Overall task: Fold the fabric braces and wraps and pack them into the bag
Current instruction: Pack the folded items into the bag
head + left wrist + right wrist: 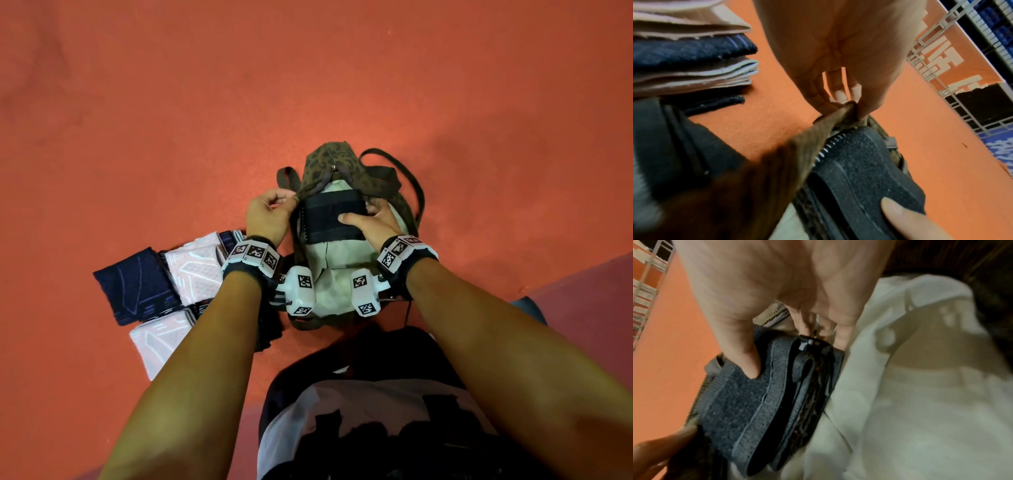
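Observation:
A brown leopard-print bag [337,161] with a pale lining [334,274] lies open on the orange floor. My left hand [270,209] pinches the bag's left rim [840,112] and holds it up. My right hand [371,219] grips a folded black brace [330,216], thumb on top and fingers underneath, over the bag's mouth. In the right wrist view the folded black brace [764,405] shows stacked layers against the lining [920,386]. Its corner [863,162] lies by the zip teeth in the left wrist view.
Left of the bag lie folded wraps: a navy one [137,284], a white-pink one [195,270] behind it and another [157,342] nearer me. The bag's dark straps [407,178] trail to the right. A maroon step [589,287] borders the floor at right.

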### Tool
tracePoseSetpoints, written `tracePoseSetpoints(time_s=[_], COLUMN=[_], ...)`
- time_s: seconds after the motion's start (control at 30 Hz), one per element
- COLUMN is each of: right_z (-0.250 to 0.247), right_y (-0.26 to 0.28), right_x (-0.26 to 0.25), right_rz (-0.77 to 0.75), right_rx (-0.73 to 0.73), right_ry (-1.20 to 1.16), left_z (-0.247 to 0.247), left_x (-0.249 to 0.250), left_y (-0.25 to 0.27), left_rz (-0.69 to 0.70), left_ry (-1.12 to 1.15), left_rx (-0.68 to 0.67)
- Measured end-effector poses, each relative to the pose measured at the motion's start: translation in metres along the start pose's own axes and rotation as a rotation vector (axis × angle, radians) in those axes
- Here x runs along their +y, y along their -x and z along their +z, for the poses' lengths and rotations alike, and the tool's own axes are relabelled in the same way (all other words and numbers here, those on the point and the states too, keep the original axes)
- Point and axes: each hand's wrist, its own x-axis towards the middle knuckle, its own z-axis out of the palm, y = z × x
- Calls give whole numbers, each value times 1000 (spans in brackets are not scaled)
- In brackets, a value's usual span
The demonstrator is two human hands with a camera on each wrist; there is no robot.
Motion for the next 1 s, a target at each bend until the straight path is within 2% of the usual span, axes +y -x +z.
tracePoseSetpoints(time_s=[0.2,0.47,0.67,0.83,1.0], right_z=[17,28,29,34,34], right_y=[-13,-29,-22,-32,-39], right_x=[-29,-42,-31,-54,-55], right_rz=[-38,-24,46,-43,-78], right_rx=[9,11,-107,46,51], right_ry=[20,159,243,149,136], left_z=[-12,-11,-10,-12,-11], left_x=[21,36,49,59,57], left_y=[-5,-12,-15,-18,-20], left_rz=[33,44,43,78,49], left_ry=[180,287,323,345,308], left_rx=[19,13,20,12,11])
